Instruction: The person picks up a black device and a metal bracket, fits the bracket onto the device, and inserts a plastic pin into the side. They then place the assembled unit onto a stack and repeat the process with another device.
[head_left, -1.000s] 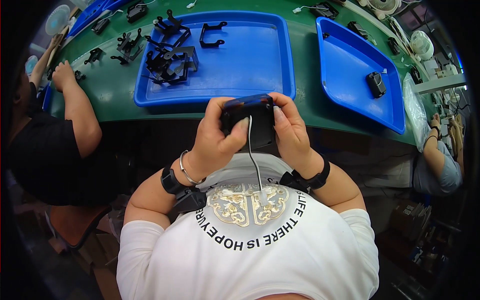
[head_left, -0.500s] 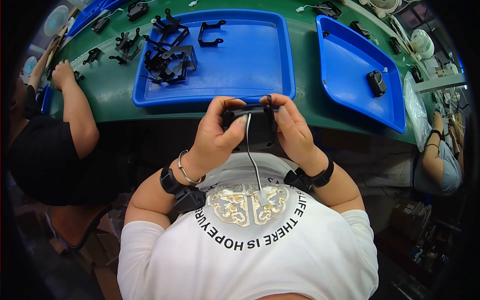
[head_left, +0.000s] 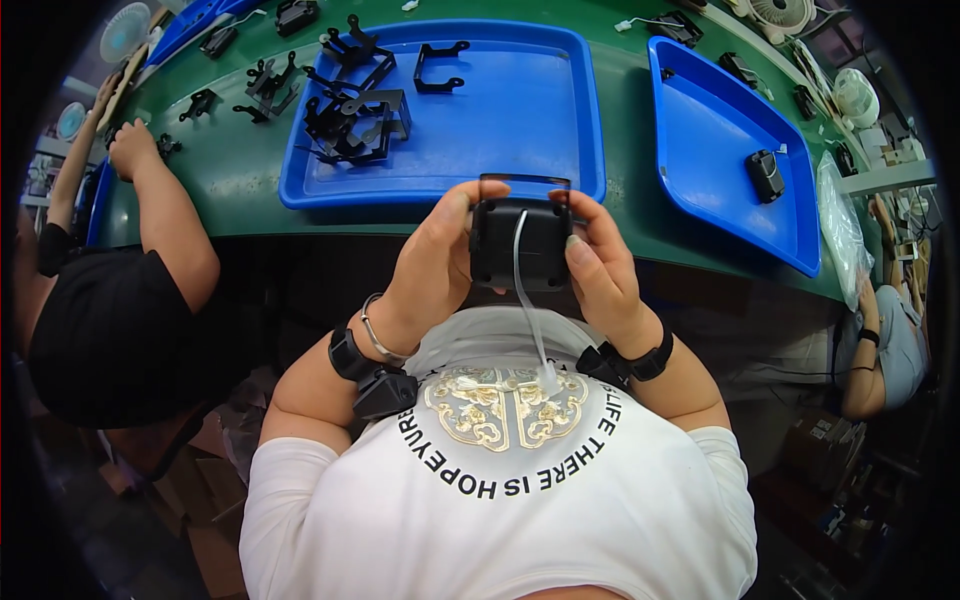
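Before my chest, a black plastic boxy device point(head_left: 494, 252) with rounded corners is held between my two hands. A white cable point(head_left: 531, 322) comes out of its face and hangs down, its plug over my shirt. Along the device's far edge runs a thin black U-shaped bracket point(head_left: 526, 179), its arms at the two sides. My left hand point(head_left: 432, 262) grips the left side, with part of its fingers hidden behind. On the right side, my right hand point(head_left: 606, 272) pinches the device and bracket arm, thumb toward me and fingers at the far corner.
A blue tray point(head_left: 520, 120) on the green table point(head_left: 235, 210) holds several black brackets point(head_left: 355, 120). Right of it, another blue tray point(head_left: 715, 170) contains a black device point(head_left: 765, 178). Loose brackets point(head_left: 270, 85) lie at left. Co-workers' arms point(head_left: 165, 205) are at both sides.
My left thumb has moved off the cable to the device's left side. The device's face now shows more fully, and the bracket stands out at its far edge. The whole view has shifted slightly.
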